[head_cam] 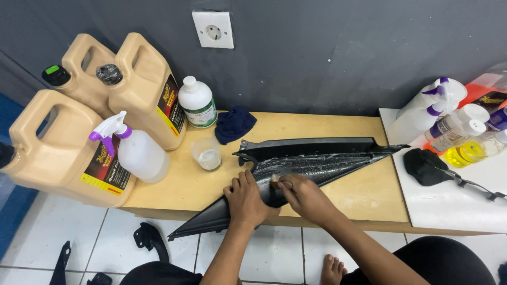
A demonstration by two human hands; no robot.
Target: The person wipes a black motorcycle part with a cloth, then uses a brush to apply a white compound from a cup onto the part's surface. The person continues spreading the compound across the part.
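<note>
Fingers: those of the left hand (245,199) are spread flat on the long black plastic panel (311,161), pressing it down; those of the right hand (303,195) are pinched together on a small pale item (274,181), too small to be told, which is pressed against the wet panel surface.
Worktop (364,192): a low wooden bench is seen under both hands, set against a dark grey wall.
Black plastic panel: it is laid slantwise across the worktop, directly beneath the fingers, its narrow end overhanging the front edge to the left of the left fingers, its wide end reaching away to the right of the right fingers; streaks of white foam are seen on it.
Tan jugs (142,87): three large jugs are grouped well to the left of the left fingers, one on the floor, two by the wall.
Spray bottle (138,150): a white bottle with a purple trigger is stood left of the fingers, touching the front jug.
White bottle (197,101): it is placed beyond the fingers, near the wall.
Dark blue cloth (233,124): it is bunched just beside the white bottle, beyond the fingers.
Clear cup (207,153): it is stood near the left fingers, just beyond them, with whitish liquid inside.
</note>
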